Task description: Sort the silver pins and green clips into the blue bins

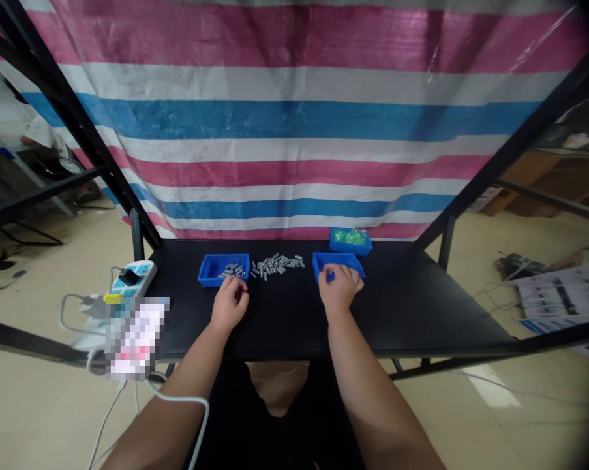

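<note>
My left hand [230, 302] is curled at the front edge of the left blue tray [211, 269], fingertips together; whatever may be in them is hidden. Inside that tray, toward its right side, lie several small silvery metal cylinders [234, 268]. A loose pile of similar metal cylinders [273, 264] spreads over the black tabletop [279, 313] between the two front trays. Over the front of the right blue tray [342, 257] is my right hand [340, 287], its fingers bent inward and closed. It covers much of that tray, and I cannot make out anything in its grip.
Behind the right tray stands another blue tray [350, 247] with green pieces in clear wrapping. A power strip [136, 277] with plugs and a blurred-out phone-like object [137, 336] sit at the left edge, their white cables hanging down. A striped sheet [294, 150] closes off the back.
</note>
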`<state>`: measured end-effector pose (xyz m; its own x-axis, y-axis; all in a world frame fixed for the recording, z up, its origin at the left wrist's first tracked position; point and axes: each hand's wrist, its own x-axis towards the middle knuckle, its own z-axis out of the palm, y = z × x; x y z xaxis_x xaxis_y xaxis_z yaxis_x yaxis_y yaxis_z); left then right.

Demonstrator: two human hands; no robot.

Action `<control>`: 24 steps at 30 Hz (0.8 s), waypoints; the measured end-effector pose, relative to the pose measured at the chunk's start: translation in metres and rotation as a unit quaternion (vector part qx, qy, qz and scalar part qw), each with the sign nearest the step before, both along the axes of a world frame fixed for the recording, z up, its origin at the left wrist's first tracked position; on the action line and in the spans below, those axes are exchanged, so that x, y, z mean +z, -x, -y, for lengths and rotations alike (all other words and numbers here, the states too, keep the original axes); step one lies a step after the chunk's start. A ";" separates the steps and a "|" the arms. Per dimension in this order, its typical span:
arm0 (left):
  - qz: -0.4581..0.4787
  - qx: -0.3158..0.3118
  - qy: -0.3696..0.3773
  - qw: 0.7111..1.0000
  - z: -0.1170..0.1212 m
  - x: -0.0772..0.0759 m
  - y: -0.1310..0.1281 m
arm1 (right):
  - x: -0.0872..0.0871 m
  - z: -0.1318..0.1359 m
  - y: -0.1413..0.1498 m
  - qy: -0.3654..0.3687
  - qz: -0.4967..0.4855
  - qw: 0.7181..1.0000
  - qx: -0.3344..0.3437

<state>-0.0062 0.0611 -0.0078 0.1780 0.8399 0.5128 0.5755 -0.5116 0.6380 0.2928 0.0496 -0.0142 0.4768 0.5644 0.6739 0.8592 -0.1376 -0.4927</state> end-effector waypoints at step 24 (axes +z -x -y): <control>-0.023 -0.041 0.019 0.999 -0.001 0.001 -0.001 | 0.000 -0.010 0.065 0.204 0.119 0.919 0.316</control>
<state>-0.0053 0.0617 -0.0064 0.2702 0.8405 0.4696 0.5618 -0.5338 0.6321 0.2281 0.0591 -0.0144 -0.1666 0.9065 0.3878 0.9076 0.2947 -0.2990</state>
